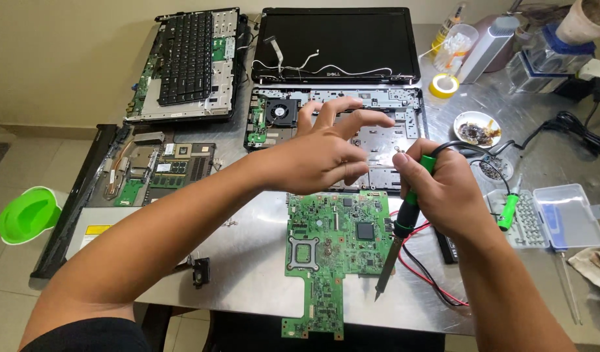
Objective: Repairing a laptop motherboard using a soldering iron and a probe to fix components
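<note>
My right hand [443, 192] grips a soldering iron [404, 221] with a green and black handle, its tip pointing down beside the right edge of a green motherboard [332, 251]. The board lies flat on the steel table [248, 261] in front of me. My left hand [326, 150] hovers above the board's top edge with fingers spread and holds nothing. Behind the hands lies an opened laptop base [378, 104] with a fan, joined to its black screen [336, 42].
A detached keyboard assembly [189, 62] sits at the back left, with another opened laptop [150, 173] below it. Right of me are a clear screwdriver bit case [561, 215], a green screwdriver [509, 208], a small dish [477, 128], yellow tape [443, 85] and black cables [574, 127]. A green bowl [27, 214] is off the table's left.
</note>
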